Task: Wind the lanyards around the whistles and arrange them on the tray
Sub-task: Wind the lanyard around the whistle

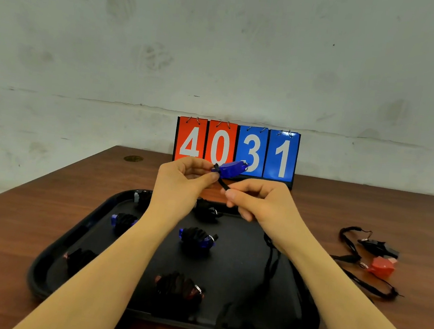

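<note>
You have one view only, worn on the head, facing forward and slightly down over the black tray [74, 235], which sits close beneath the lens. Beyond the tray stands the scoreboard [236, 150] before a wall, and both forearms enter from the bottom edge.

Your left forearm [120, 256] covers part of the tray's [308, 326] wound whistles, your arms run off the bottom edge, and the lanyard [270, 266] goes blurry near the tray's front rim.
</note>
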`<control>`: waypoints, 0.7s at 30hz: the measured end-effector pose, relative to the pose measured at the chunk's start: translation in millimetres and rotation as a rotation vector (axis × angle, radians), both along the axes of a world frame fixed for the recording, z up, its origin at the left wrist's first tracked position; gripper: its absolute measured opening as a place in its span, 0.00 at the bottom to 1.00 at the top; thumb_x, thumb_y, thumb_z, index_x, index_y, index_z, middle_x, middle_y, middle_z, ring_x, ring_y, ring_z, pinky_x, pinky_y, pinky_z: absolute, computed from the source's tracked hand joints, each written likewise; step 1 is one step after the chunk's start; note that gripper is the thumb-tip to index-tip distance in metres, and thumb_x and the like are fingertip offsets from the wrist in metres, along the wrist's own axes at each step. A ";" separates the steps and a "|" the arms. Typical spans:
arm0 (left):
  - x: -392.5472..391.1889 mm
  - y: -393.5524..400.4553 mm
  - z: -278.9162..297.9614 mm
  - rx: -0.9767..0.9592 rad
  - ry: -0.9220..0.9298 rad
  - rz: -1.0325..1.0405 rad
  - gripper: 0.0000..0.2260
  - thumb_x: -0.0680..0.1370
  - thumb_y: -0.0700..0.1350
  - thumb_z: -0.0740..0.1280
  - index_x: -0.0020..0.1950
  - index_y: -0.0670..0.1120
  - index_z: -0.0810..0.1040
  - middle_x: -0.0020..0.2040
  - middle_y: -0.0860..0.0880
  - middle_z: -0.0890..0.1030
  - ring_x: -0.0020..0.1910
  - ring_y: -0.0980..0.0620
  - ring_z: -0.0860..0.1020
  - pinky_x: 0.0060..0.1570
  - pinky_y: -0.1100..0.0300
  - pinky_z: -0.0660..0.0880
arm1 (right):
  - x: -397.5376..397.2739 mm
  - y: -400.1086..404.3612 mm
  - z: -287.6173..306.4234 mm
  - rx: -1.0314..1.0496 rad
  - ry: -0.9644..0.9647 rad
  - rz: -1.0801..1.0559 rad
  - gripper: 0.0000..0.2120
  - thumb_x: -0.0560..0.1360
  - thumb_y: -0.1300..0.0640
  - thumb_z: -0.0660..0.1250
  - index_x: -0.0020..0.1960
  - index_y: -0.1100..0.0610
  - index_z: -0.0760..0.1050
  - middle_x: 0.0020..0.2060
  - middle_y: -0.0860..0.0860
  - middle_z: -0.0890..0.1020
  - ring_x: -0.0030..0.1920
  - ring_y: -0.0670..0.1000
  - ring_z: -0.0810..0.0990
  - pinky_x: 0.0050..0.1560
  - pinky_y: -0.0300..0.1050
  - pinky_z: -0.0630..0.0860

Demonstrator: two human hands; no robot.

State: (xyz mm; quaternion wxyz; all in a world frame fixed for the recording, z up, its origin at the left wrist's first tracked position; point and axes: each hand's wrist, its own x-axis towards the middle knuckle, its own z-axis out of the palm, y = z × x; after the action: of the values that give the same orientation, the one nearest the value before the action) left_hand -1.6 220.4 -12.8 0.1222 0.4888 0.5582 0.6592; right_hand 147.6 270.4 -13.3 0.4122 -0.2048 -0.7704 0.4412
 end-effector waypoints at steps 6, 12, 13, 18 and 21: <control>-1.1 1.5 -1.5 -0.003 0.100 0.027 0.09 0.72 0.38 0.71 0.42 0.53 0.77 0.40 0.56 0.80 0.42 0.60 0.79 0.40 0.75 0.74 | -2.6 1.1 -4.9 0.553 -0.083 -0.307 0.05 0.75 0.57 0.64 0.47 0.55 0.78 0.41 0.44 0.79 0.43 0.41 0.75 0.47 0.31 0.71; -1.7 4.5 -4.2 -0.041 0.250 0.020 0.07 0.73 0.39 0.69 0.48 0.49 0.78 0.42 0.55 0.80 0.45 0.57 0.79 0.47 0.66 0.76 | -6.9 12.7 -11.5 1.055 -0.151 -0.571 0.13 0.75 0.57 0.58 0.48 0.60 0.79 0.49 0.54 0.82 0.49 0.53 0.80 0.51 0.44 0.75; -1.3 4.8 -4.5 -0.046 0.279 0.016 0.07 0.73 0.39 0.69 0.48 0.49 0.77 0.42 0.55 0.79 0.44 0.57 0.79 0.47 0.66 0.76 | -6.7 13.0 -11.4 1.065 -0.162 -0.581 0.13 0.75 0.57 0.57 0.48 0.60 0.79 0.47 0.54 0.83 0.47 0.53 0.81 0.49 0.43 0.75; 2.2 4.1 -6.5 -0.074 0.410 -0.032 0.08 0.75 0.39 0.67 0.49 0.52 0.76 0.41 0.58 0.77 0.41 0.61 0.77 0.43 0.76 0.73 | -4.2 13.7 -11.3 0.944 -0.159 -0.560 0.14 0.76 0.54 0.56 0.48 0.60 0.79 0.40 0.52 0.83 0.40 0.51 0.81 0.42 0.39 0.73; 2.9 2.8 -7.0 -0.100 0.448 -0.059 0.08 0.75 0.39 0.67 0.48 0.52 0.76 0.41 0.58 0.77 0.41 0.60 0.76 0.42 0.78 0.71 | -2.3 12.9 -12.0 0.825 -0.121 -0.505 0.15 0.76 0.52 0.58 0.49 0.59 0.79 0.41 0.51 0.83 0.42 0.49 0.81 0.42 0.39 0.76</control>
State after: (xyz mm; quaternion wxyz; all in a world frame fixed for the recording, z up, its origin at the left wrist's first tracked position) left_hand 1.3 223.2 -19.8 0.0384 0.6324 0.5889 0.5018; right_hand 145.3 283.3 -25.3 0.5076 -0.2301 -0.8299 -0.0276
